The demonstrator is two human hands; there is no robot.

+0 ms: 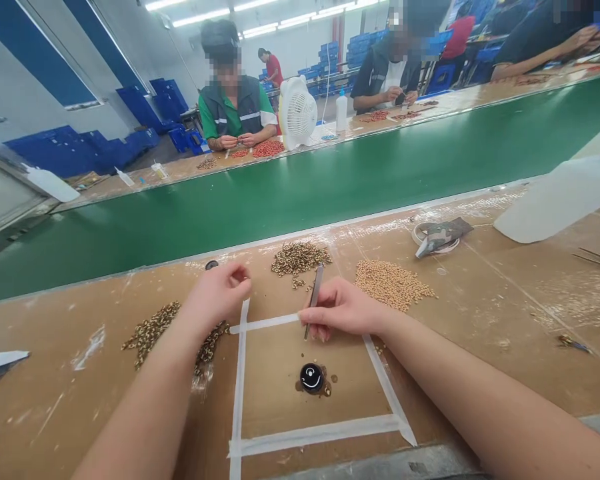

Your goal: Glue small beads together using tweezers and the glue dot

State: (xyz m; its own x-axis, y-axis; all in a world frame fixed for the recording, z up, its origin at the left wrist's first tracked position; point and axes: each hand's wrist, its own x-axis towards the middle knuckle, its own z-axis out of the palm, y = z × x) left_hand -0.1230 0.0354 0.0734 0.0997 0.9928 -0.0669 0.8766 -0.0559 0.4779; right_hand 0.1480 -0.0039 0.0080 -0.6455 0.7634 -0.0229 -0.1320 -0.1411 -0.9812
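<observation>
Tweezers stood steep, clamped in my right grip, cup towards the tabletop's near edge; left grip I couldn't tell.

White fan beyond green belt

Through the single head camera I look down close onto the tabletop and forward across a green strip.

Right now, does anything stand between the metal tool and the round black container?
Nothing visible blocks the metal tool in the right hand from the round black container; only a small dark spot marks the tabletop between.
</observation>
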